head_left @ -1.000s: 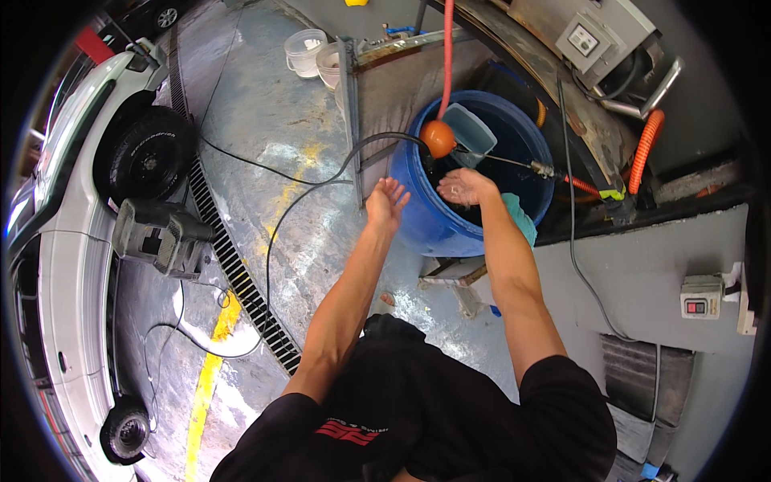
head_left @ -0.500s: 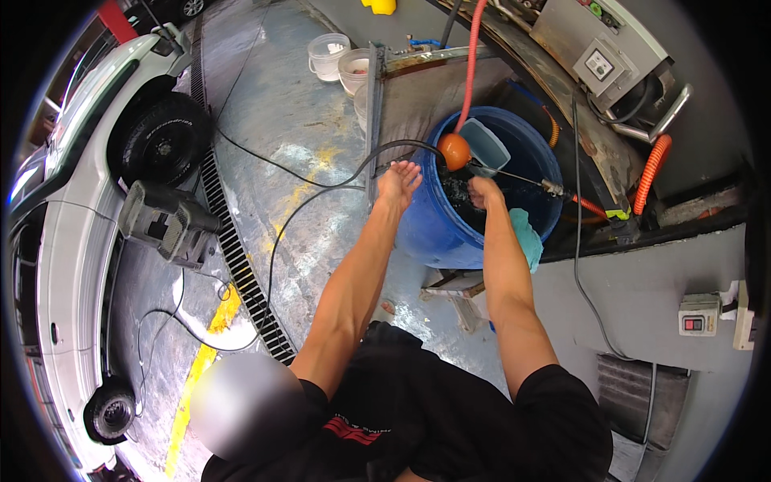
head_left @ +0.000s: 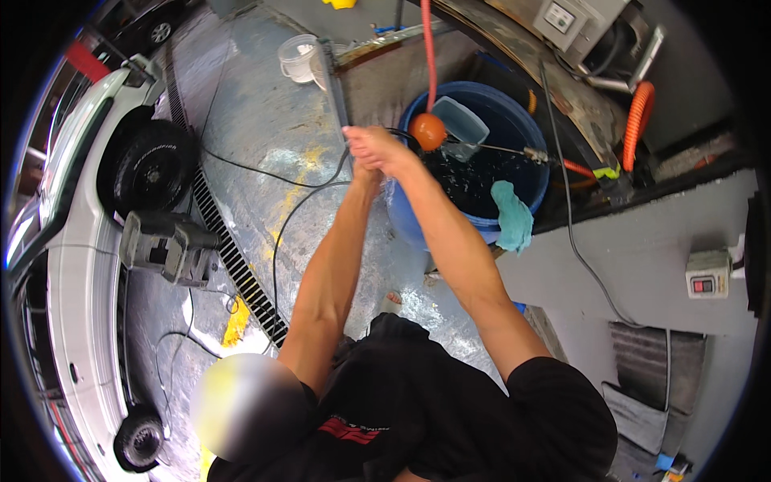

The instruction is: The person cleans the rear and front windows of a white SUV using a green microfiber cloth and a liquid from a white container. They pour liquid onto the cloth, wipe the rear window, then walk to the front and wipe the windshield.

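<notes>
My right hand (head_left: 379,148) lies across my left hand (head_left: 366,172), its fingers curled over it, just left of a blue barrel (head_left: 407,215). Most of the left hand's fingers are hidden beneath the right. Dark water (head_left: 458,181) partly fills the barrel. An orange ball float (head_left: 427,132) sits at the barrel's left side, joined to a thin metal rod (head_left: 499,149). Behind the float is a pale grey-blue tub (head_left: 464,120). A teal cloth (head_left: 511,215) hangs over the barrel's near right rim.
A pink-red hose (head_left: 430,56) runs down to the barrel. White buckets (head_left: 296,58) stand beyond a metal panel (head_left: 377,84). Black cable (head_left: 277,233) trails over the floor near a drain grate (head_left: 233,261). At left is a white vehicle (head_left: 76,289); a grey wall (head_left: 594,257) is at right.
My right hand has come out of the barrel and moved left onto my left hand. The left hand, open before, is now mostly covered. The whole view has shifted slightly.
</notes>
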{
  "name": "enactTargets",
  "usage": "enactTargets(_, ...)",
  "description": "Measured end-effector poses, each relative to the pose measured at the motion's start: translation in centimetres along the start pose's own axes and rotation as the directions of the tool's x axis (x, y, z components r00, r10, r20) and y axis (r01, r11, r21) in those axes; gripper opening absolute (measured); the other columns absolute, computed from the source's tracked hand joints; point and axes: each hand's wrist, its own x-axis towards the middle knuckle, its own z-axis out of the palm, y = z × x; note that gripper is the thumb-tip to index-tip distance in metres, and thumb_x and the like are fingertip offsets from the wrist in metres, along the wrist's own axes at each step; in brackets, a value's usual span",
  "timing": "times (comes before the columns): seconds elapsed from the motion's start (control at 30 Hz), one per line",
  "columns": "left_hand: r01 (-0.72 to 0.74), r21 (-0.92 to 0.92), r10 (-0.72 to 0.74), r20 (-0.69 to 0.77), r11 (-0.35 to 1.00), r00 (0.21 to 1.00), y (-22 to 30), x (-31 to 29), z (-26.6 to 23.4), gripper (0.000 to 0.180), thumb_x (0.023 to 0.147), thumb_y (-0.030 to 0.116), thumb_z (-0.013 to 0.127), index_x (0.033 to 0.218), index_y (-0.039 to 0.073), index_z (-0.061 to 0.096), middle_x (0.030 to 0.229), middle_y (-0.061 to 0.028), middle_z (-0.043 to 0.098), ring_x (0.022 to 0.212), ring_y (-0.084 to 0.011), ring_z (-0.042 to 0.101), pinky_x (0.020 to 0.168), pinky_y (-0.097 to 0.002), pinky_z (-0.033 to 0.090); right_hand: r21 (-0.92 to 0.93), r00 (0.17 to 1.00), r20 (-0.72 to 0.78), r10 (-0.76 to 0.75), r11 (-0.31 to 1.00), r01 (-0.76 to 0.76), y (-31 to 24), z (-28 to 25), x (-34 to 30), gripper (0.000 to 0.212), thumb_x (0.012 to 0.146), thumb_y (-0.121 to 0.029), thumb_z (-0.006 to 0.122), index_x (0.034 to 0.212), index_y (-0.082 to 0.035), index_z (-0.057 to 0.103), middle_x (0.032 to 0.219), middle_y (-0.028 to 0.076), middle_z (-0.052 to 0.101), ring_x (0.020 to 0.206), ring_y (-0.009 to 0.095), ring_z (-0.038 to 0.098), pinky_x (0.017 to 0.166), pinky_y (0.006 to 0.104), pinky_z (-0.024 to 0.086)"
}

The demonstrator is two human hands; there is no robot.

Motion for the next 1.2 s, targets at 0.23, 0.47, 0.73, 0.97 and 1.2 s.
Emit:
enactTargets(0.23,-0.133,0.851,-0.099,0.095,-0.508,0.990,8.7,-0.5,2.6,0.046,0.086,0.053,0.073,0.112,0.016,0.078,0.117,-0.0147,0.073,0.114,-0.0378,0.068,0.098,-0.0470,0.052,-0.936,0.835,-0.257,-0.487,0.341,-0.089,-3.7,-1.4,-7.4,0.039,0.087,-0.038,0.080,0.104,-0.004,0.074,0.100,0.017,0.076,0.093,0.028,0.074,0.083,0.0391,0.056)
enactTargets(0.47,0.011,0.782,-0.048,-0.053,-0.623,0.997,13.5,1.3,-7.6,0.039,0.087,0.053,0.074,0.111,0.024,0.079,0.147,-0.0067,0.059,0.146,-0.0347,0.040,0.108,-0.0590,0.036,-0.838,0.484,-0.545,-0.685,0.442,-0.319,-0.6,-13.5,-32.7,0.045,0.078,-0.020,0.087,0.116,-0.002,0.070,0.116,0.017,0.072,0.110,0.030,0.068,0.096,0.0376,0.053)
enactTargets(0.73,0.181,0.553,0.244,0.043,-0.814,0.969,15.0,-2.7,-23.7,0.049,0.090,0.037,0.075,0.135,0.018,0.068,0.170,-0.0253,0.016,0.156,-0.0485,0.013,0.118,-0.0682,0.021,-0.457,0.270,-0.889,-0.369,0.736,-0.499,8.7,-13.1,-42.1,0.054,0.083,-0.020,0.085,0.131,-0.008,0.064,0.130,0.012,0.067,0.115,0.026,0.064,0.095,0.0388,0.052)
enactTargets(0.97,-0.394,0.894,0.336,0.446,-0.214,0.829,6.3,-8.1,-5.0,0.050,0.080,0.030,0.087,0.124,0.015,0.070,0.157,-0.0252,0.041,0.143,-0.0441,0.040,0.115,-0.0569,0.035,-0.707,0.226,-0.653,-0.722,0.475,-0.525,7.5,-10.2,-30.0,0.064,0.080,-0.032,0.084,0.135,-0.009,0.061,0.133,0.017,0.059,0.118,0.038,0.062,0.098,0.0477,0.051)
enactTargets(1.2,0.028,0.670,-0.256,0.244,0.742,0.935,-0.7,-18.6,8.1,0.060,0.097,0.039,0.073,0.139,0.001,0.055,0.146,-0.0179,0.053,0.127,-0.0273,0.057,0.100,-0.0451,0.052,-0.642,0.252,-0.766,-0.591,0.692,-0.329,3.9,-4.5,-26.6,0.051,0.084,-0.035,0.078,0.123,-0.003,0.069,0.122,0.024,0.069,0.110,0.041,0.069,0.094,0.0483,0.054)
